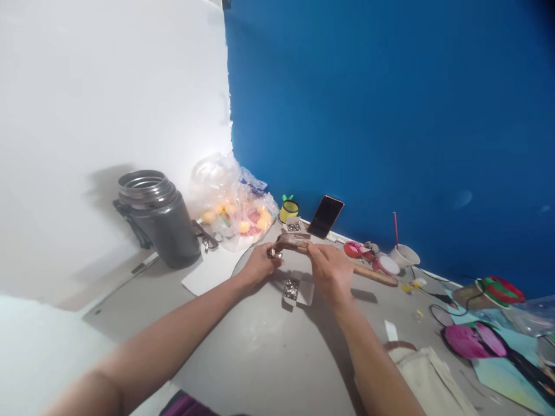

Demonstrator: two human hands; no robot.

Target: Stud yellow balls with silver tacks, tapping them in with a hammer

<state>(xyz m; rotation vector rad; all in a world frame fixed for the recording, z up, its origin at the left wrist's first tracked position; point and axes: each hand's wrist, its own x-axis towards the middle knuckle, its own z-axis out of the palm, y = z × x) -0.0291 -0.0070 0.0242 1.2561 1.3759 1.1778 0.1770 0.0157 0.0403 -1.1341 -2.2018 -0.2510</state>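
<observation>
My right hand [332, 270] is wrapped round a hammer [375, 275] with a wooden handle. Its brown, worn head lies level at the left, above the table and close to my left fingers. My left hand [260, 266] is closed on a small cluster of shiny metal pieces [274, 253], just below the hammer head. I cannot make out their exact kind. Between and below my hands an open small white box [307, 292] holds similar shiny pieces. Farther back, a second small box [293, 226] holds more of them.
On the left stands a large dark open flask [167, 225], beside a clear plastic bag [236, 208] with orange and red things. A phone [326, 216] leans on the blue wall. To the right are a white cup [404, 255], cables, a pink-and-black item [474, 341] and pale cloth [429, 375].
</observation>
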